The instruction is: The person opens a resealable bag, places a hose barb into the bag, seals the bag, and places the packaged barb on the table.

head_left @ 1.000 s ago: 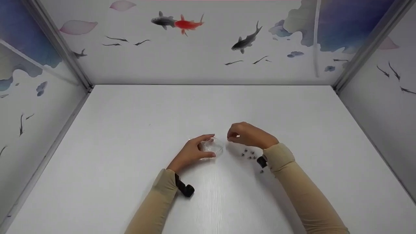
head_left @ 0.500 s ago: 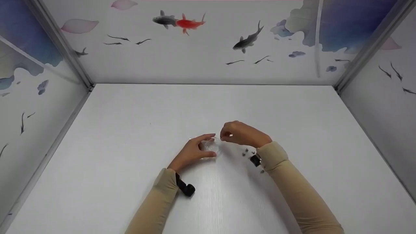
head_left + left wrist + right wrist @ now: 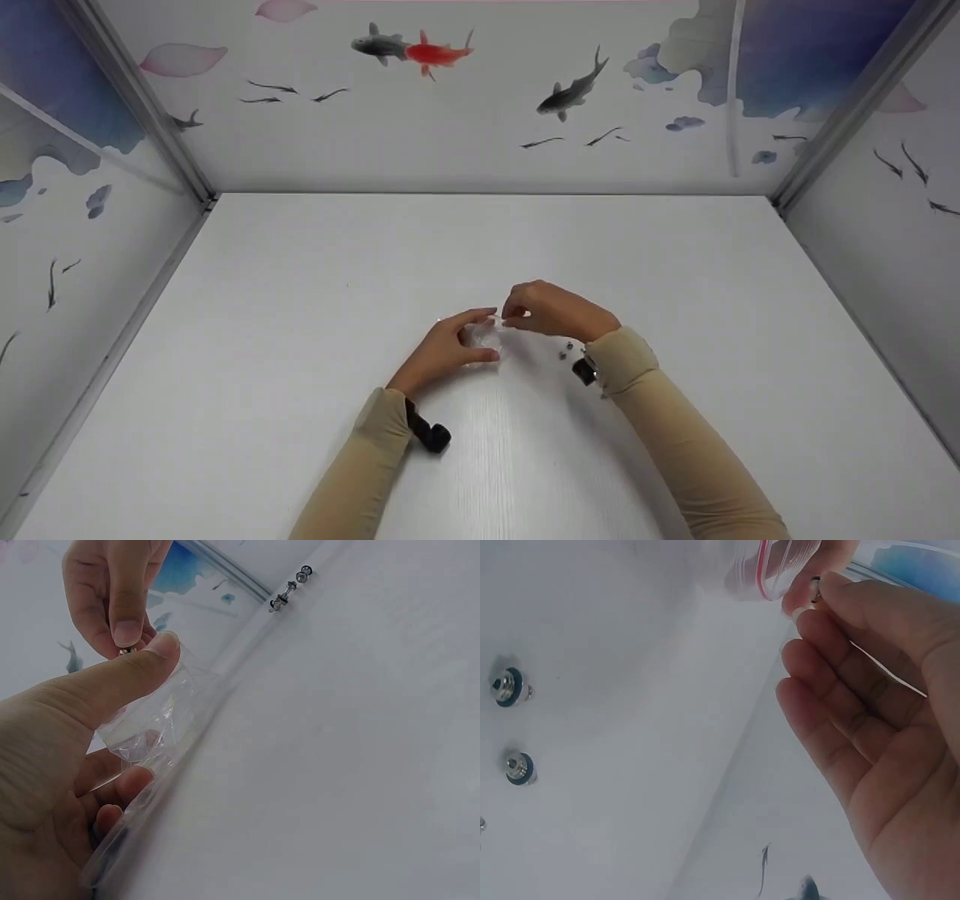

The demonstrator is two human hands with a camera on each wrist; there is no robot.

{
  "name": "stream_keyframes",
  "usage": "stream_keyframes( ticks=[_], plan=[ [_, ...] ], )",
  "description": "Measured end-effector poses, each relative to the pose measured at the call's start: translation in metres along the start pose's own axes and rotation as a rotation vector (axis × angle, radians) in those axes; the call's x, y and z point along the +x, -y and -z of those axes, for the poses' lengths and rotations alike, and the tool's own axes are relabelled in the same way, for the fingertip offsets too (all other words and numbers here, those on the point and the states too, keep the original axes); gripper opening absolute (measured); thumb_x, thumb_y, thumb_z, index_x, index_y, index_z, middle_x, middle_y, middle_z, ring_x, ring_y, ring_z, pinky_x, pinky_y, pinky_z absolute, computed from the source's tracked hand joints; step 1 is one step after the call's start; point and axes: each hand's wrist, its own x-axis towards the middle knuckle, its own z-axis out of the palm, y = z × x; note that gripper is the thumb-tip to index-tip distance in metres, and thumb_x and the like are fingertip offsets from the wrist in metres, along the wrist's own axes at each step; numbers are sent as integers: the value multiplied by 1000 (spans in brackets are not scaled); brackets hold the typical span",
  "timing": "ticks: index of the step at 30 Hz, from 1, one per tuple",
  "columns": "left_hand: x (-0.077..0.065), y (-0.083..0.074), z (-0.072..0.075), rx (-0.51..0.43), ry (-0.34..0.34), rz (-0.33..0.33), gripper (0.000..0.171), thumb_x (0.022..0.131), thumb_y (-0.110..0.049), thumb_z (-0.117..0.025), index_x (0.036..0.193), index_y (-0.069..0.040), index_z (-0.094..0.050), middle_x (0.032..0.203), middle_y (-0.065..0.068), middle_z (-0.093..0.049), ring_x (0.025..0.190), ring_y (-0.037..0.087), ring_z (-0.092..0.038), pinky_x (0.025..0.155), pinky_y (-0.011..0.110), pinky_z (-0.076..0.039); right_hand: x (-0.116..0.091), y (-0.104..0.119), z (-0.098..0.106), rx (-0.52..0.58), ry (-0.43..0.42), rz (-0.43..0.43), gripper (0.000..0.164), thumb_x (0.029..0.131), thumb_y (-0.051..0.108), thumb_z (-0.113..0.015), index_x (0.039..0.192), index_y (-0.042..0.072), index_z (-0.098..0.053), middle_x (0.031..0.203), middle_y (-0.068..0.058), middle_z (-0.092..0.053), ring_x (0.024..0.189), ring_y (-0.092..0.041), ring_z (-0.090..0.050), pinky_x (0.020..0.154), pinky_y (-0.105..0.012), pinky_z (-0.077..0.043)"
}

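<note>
My left hand (image 3: 441,349) grips a clear plastic zip bag (image 3: 169,716), thumb on one side and fingers on the other, its mouth spread apart. A red strip runs along the bag's mouth in the right wrist view. At that mouth my right hand (image 3: 559,309) pinches a small metal screw (image 3: 815,589) between thumb and index finger; most of the screw is hidden by the fingertips. Its other fingers are loosely bent. Several similar screws with dark washers (image 3: 510,688) lie on the table, partly hidden under the right wrist in the head view.
The white table (image 3: 300,247) is enclosed by printed panels at the back (image 3: 450,135) and sides. A black wrist camera (image 3: 433,438) sits on the left sleeve, another (image 3: 584,370) on the right, close above the loose screws.
My right hand has moved left with the pinched screw, up to the bag's mouth. The right sleeve now covers more of the loose screws. My left hand has stayed in place around the bag.
</note>
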Motion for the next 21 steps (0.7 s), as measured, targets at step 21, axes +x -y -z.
stream_keyframes(
  ticks=[21],
  plan=[
    [1,1,0,-2,-3,-9,72,76,-41,-80,140,-25,-52,136,-1,-57,94,13,-48,85,32,-39,-19,-12,12,7,52,-111,16,89,8,-67,102,2,-74,99,-7,-71,90,-19,-65,83,-34,-53]
  ],
)
